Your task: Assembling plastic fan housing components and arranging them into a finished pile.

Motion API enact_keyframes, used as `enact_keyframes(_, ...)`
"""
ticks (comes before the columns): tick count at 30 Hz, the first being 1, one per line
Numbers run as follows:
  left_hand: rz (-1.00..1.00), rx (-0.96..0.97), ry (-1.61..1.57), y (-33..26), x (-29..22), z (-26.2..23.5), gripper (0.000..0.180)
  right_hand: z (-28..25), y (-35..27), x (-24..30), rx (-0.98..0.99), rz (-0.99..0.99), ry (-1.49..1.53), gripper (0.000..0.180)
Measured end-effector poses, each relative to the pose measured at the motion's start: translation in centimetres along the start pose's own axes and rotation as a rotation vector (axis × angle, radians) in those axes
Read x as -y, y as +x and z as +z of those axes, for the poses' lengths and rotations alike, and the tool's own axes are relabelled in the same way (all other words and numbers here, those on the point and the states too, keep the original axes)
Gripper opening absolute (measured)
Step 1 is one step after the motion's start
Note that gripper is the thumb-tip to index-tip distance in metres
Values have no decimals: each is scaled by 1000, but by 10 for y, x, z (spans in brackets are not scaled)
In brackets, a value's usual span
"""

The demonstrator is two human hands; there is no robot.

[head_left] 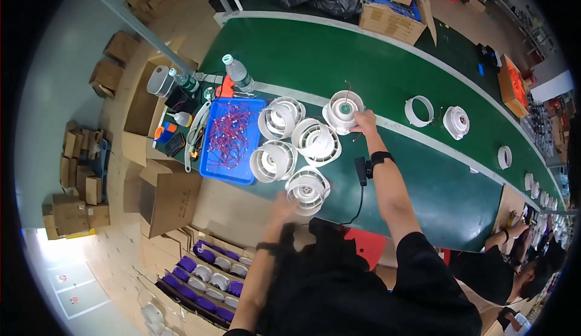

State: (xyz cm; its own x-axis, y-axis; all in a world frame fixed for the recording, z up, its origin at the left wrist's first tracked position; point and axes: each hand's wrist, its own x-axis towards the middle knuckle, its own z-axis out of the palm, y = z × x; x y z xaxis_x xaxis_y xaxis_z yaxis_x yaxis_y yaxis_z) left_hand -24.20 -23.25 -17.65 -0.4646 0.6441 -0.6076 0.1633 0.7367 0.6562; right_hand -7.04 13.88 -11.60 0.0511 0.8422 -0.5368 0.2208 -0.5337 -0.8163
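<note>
My right hand (365,121) grips the rim of a white round fan housing (344,107) at the edge of the green conveyor; a thin wire stands up from this housing. My left hand (284,206), smeared by motion, is beside the nearest white housing (307,192); whether it touches it I cannot tell. Between the hands and the blue tray, several more white housings (273,160) stand in a cluster on the green worktable. The blue tray (227,178) holds a heap of thin red and dark wires (230,133).
A water bottle (238,74) and an orange tool (226,86) are behind the tray. More white rings and housings (456,122) lie along the conveyor to the right. A carton (170,194) and a box of purple and white parts (209,278) stand at the left. A co-worker (514,269) sits far right.
</note>
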Motion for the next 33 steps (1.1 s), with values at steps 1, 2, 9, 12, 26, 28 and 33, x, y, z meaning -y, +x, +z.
enact_keyframes(1,-39,29,-20,-2,-1,-2,76,1,0,-1,18,8,-13,37)
enact_keyframes(2,-78,61,-43,-2,-3,-3,77,0,1,-3,34,16,-30,36)
enact_keyframes(9,50,-39,6,19,46,-3,69,14,7,7,116,-33,-24,34)
enact_keyframes(12,-9,63,-96,20,43,-5,68,12,18,13,136,27,111,34)
enact_keyframes(26,-77,112,36,-20,-32,-31,69,90,57,55,-112,-59,638,40)
enact_keyframes(28,-74,107,118,-15,-27,-31,68,97,51,72,-110,-137,665,45)
enact_keyframes(33,-141,138,78,-22,-38,-36,65,145,20,90,240,-197,518,50)
